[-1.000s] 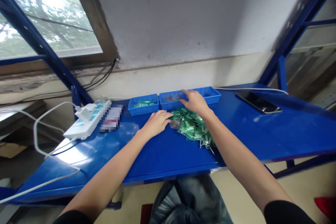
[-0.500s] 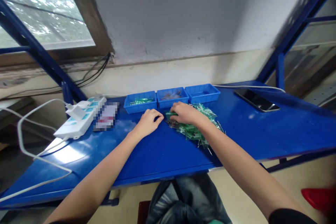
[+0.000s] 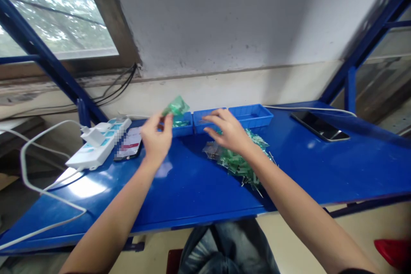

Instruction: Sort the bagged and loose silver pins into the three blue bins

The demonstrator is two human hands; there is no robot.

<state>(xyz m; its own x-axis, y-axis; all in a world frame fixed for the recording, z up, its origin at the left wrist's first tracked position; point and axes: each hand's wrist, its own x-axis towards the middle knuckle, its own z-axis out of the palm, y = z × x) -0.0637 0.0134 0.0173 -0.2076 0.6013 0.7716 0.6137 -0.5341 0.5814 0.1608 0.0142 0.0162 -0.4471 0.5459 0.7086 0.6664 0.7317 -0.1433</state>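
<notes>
My left hand (image 3: 157, 138) pinches a small green plastic bag (image 3: 177, 106), raised above the left blue bin (image 3: 183, 130), which has more green bags in it. My right hand (image 3: 226, 132) hovers by the front of the middle blue bin (image 3: 201, 126), fingers apart, with nothing visible between them. Below it lies a pile of green plastic bags (image 3: 237, 162) with thin metallic pieces sticking out. Some clear bags (image 3: 212, 150) lie at the pile's left edge. The right hand hides part of the middle bin and the back of the pile.
A third blue bin (image 3: 252, 115) stands at the right end of the row. On the left are a white power strip (image 3: 93, 150) with cables and a partly blurred phone (image 3: 130, 143). Another dark phone (image 3: 317, 126) lies at the right of the blue table (image 3: 192, 192).
My left hand has moved left and up and now holds a green plastic bag over the left bin. My right hand has lifted off the pile towards the middle bin, fingers spread.
</notes>
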